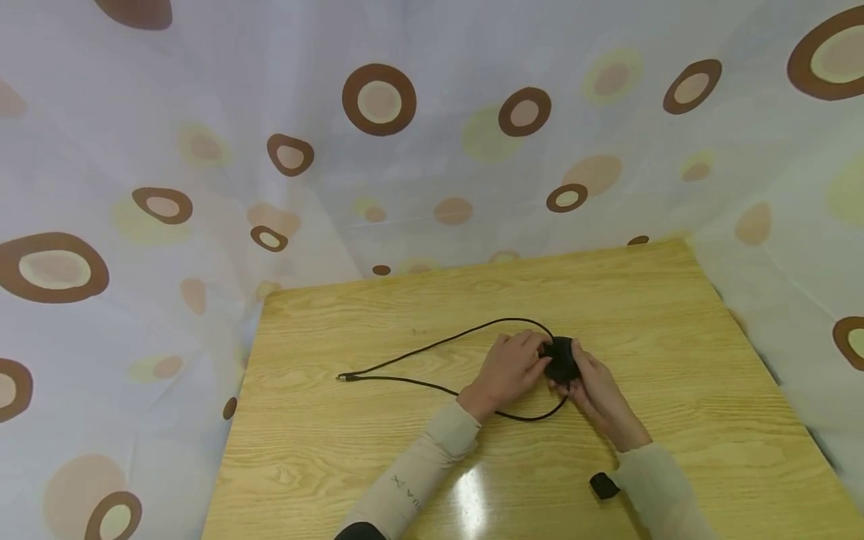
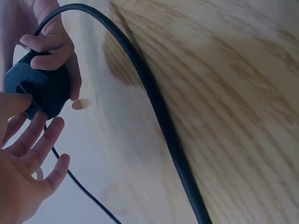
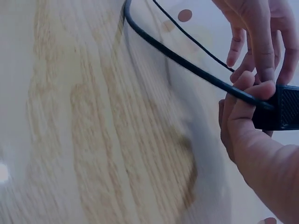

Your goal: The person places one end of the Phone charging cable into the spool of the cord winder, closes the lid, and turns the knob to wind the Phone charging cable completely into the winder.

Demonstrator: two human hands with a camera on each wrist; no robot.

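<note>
Both hands hold a black cable winder (image 1: 562,361), a rounded case, over the right half of the table. My right hand (image 1: 602,397) grips it from the right side, fingers wrapped about its edge in the left wrist view. With the thumb in the recess of the winder's face (image 2: 53,88) and a finger at its rim, my left hand (image 2: 23,177) pinches it; the other fingers are spread. A black cable (image 1: 432,346) leaves the winder on two sides and forms a long loop. Its plug ends (image 1: 347,376) lie together toward the left on the table.
The wood-grain table (image 1: 324,465) meets a spotted white curtain (image 1: 432,172) at the back and both sides. My left forearm (image 1: 418,457) passes over the near part of the cable loop. A small black block (image 1: 604,486) sits at the right cuff.
</note>
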